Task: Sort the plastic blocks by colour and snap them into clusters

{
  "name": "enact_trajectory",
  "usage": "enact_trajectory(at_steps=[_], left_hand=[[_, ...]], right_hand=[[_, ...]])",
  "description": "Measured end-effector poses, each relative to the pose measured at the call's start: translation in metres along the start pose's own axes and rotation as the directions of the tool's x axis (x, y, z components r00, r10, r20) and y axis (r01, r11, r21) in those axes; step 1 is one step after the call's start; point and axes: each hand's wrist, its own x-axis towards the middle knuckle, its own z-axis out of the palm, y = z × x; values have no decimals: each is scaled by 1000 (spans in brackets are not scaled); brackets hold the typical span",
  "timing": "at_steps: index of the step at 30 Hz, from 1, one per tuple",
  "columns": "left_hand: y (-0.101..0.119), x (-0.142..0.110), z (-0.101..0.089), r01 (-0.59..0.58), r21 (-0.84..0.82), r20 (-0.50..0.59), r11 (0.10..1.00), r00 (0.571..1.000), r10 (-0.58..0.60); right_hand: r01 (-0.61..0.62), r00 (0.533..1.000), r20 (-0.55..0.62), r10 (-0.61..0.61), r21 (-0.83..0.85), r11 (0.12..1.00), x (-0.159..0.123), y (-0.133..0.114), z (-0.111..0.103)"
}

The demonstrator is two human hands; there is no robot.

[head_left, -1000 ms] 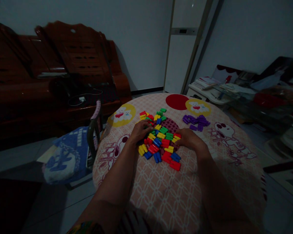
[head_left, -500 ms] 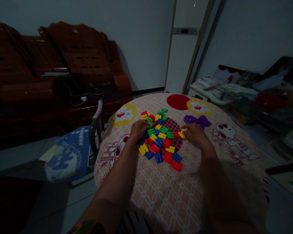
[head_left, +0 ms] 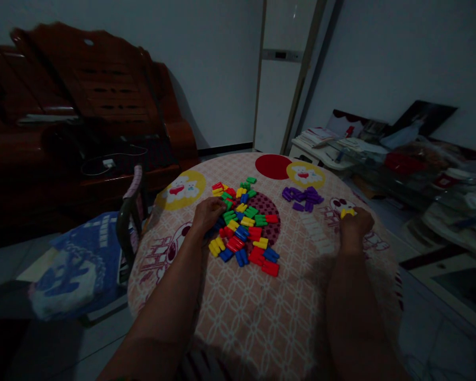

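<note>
A heap of small plastic blocks (head_left: 244, 227) in red, yellow, green and blue lies in the middle of a round table (head_left: 262, 307) with a cartoon-print cloth. My left hand (head_left: 207, 214) rests on the heap's left edge, fingers curled over some blocks. My right hand (head_left: 355, 223) is over the table's right side, closed on a yellow block (head_left: 347, 212). A separate group of purple blocks (head_left: 302, 196) lies further back, between the heap and my right hand.
A chair with a blue patterned cushion (head_left: 75, 264) stands at the table's left. A dark wooden sofa (head_left: 75, 121) fills the left background. A low table with papers and clutter (head_left: 381, 153) is at the right, and a white door (head_left: 280, 79) stands behind.
My right hand has left the heap and moved right across the table, carrying a yellow block. My left hand has stayed at the heap's left edge. The view has shifted slightly.
</note>
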Motion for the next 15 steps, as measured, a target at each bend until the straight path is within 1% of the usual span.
enact_trajectory(at_steps=[4, 7, 11, 15], left_hand=[[2, -1, -1, 12, 3, 2, 1000, 1000, -12], [4, -1, 0, 16, 6, -3, 1000, 1000, -16], [3, -1, 0, 14, 8, -6, 1000, 1000, -14], [4, -2, 1, 22, 11, -5, 1000, 1000, -22]], right_hand=[[-81, 994, -72, 83, 32, 996, 3, 12, 4], [-161, 981, -97, 166, 57, 985, 9, 17, 9], [-271, 959, -49, 279, 129, 954, 18, 24, 17], [-299, 953, -4, 303, 134, 945, 27, 28, 27]])
